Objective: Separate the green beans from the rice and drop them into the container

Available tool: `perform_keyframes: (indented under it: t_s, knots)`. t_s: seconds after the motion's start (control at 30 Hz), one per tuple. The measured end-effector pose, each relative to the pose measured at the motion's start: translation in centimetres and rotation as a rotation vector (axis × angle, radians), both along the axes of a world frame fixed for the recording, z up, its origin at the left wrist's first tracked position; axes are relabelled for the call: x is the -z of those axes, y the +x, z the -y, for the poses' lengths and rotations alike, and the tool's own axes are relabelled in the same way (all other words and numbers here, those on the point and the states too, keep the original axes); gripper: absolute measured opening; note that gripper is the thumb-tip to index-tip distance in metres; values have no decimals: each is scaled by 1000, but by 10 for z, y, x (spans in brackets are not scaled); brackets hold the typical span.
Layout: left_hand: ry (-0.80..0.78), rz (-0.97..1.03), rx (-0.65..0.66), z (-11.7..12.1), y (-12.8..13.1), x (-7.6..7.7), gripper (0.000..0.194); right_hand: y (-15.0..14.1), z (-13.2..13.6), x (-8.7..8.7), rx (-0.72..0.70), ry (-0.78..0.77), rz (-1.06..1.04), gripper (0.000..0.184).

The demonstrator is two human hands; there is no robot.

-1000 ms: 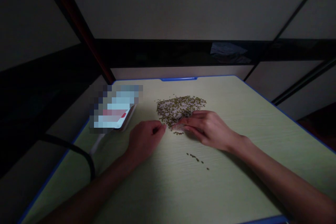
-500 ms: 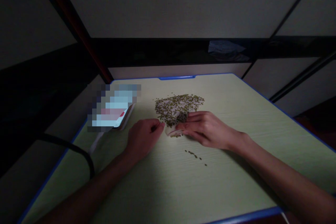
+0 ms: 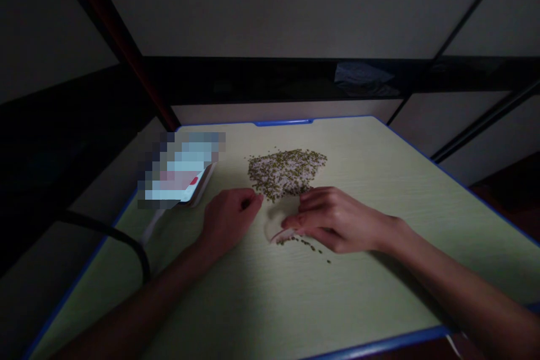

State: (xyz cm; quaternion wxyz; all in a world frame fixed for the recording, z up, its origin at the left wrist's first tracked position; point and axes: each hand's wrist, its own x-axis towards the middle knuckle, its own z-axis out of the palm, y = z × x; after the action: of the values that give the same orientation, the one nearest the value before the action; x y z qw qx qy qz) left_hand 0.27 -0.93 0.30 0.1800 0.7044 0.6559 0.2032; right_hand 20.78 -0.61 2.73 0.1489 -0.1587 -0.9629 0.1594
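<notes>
A flat pile of green beans mixed with pale grains (image 3: pixel 287 173) is spread on the table's middle. My right hand (image 3: pixel 333 219) is closed on a thin, clear piece with a pinkish curved edge (image 3: pixel 282 234), perhaps plastic; its full shape is hidden by my fingers. That edge touches the table just in front of the pile, beside a short line of loose beans (image 3: pixel 312 248). To the left, my left hand (image 3: pixel 230 216) rests on the table as a loose fist, thumb and finger together near the pile's lower left corner. Nothing shows in it.
The pale green table (image 3: pixel 379 180) has a blue rim. A phone with a lit, blurred screen (image 3: pixel 185 171) leans at the left, with a dark cable (image 3: pixel 122 234) nearby. Cabinet panels (image 3: pixel 287 11) stand behind, with a crumpled bag-like thing (image 3: pixel 363 76) in a dark gap.
My right hand has drawn the clear piece toward me, away from the pile to the line of loose beans. A few beans moved along with it. My left hand stays put.
</notes>
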Motion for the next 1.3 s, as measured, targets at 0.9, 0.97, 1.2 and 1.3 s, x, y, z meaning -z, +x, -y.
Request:
perform_keyframes:
  t_s: [0.9, 0.97, 1.2, 1.3]
  knots:
    - [12, -22, 5, 0, 0, 0, 36, 19, -16, -3, 373, -609, -152, 23]
    - [19, -24, 9, 0, 0, -1, 36, 21, -14, -1, 417, -649, -161, 24]
    - [44, -18, 10, 0, 0, -1, 36, 33, 19, 9, 775, -757, -309, 24]
    - [48, -12, 10, 0, 1, -2, 35, 38, 34, 16, 899, -756, -382, 23]
